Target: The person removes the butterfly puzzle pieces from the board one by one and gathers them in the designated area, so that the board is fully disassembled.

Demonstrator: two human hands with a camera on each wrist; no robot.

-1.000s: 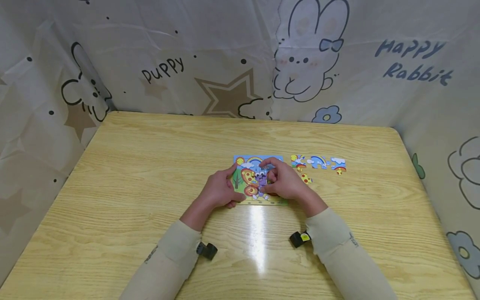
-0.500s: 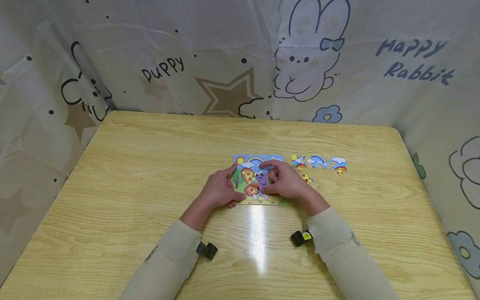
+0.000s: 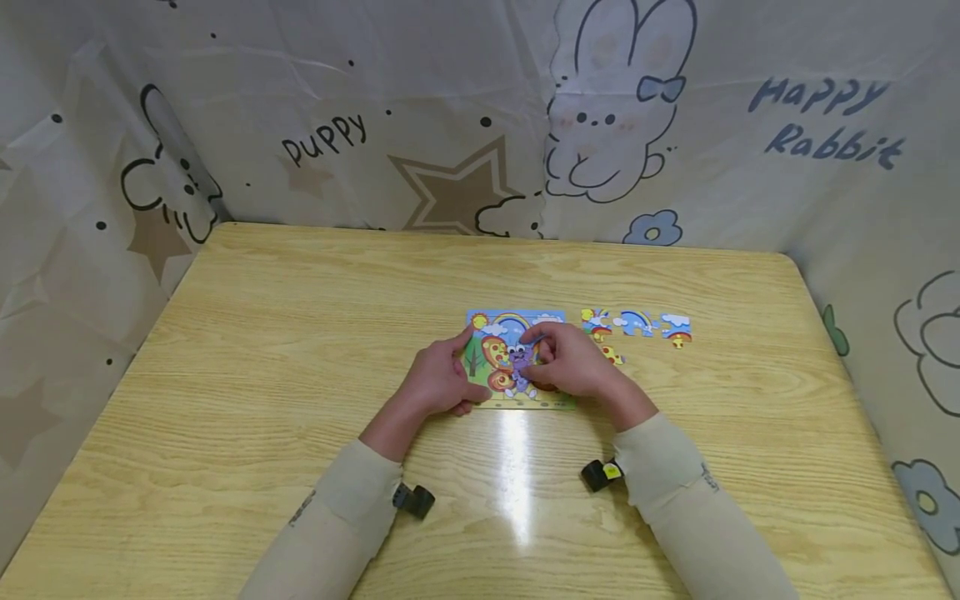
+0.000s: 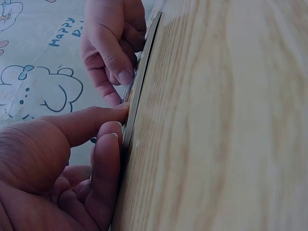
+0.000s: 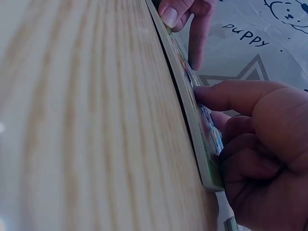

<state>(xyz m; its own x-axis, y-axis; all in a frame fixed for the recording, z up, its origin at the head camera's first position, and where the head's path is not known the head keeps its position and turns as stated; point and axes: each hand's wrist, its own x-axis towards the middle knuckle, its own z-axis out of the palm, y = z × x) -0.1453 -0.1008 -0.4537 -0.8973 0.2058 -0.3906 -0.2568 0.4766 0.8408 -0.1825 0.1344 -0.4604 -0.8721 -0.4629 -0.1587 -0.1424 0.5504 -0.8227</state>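
The picture puzzle [image 3: 513,358] lies flat between the two hands, its purple character in the gap between the right thumb and forefinger. The left hand [image 3: 438,379] grips the puzzle's left side, thumb over the near corner, forefinger by the edge higher up. The right hand [image 3: 573,358] covers part of the right half, thumb and forefinger tips on the picture, the other fingers curled; whether they pinch a piece or merely press, I cannot tell. Just beyond it on the wooden table [image 3: 300,333] sit loose pieces [image 3: 637,323], three in a row and one nearer. Behind hangs a printed cloth [image 3: 435,83].
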